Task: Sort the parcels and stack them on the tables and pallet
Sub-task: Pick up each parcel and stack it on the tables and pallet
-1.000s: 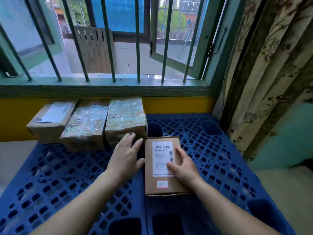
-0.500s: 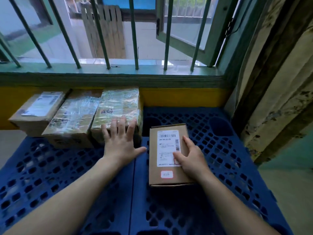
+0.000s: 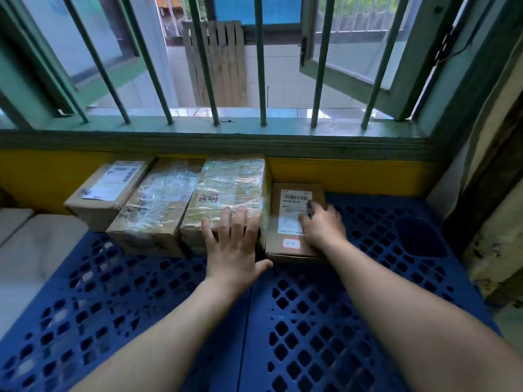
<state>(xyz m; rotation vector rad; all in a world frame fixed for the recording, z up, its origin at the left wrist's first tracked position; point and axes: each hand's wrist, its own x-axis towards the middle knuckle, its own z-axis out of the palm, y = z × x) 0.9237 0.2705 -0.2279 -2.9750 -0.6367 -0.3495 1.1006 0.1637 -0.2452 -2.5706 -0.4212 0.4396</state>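
Parcels (image 3: 158, 205) stand four in a row along the far edge of the blue pallet (image 3: 311, 321), backed against the yellow wall (image 3: 353, 176). Our right hand (image 3: 322, 227) lies palm-down on the small labelled parcel (image 3: 288, 219) at the row's right end, fingers barely bent and gripping nothing, seemingly to press it square into line. Our left hand (image 3: 235, 244) rests flat, fingers spread, on the near edge of the film-wrapped parcel (image 3: 229, 193) beside it, probably to steady it. We judge the two boxes touching or nearly so. Pallet grid runs on to the right and toward us, giving room for more.
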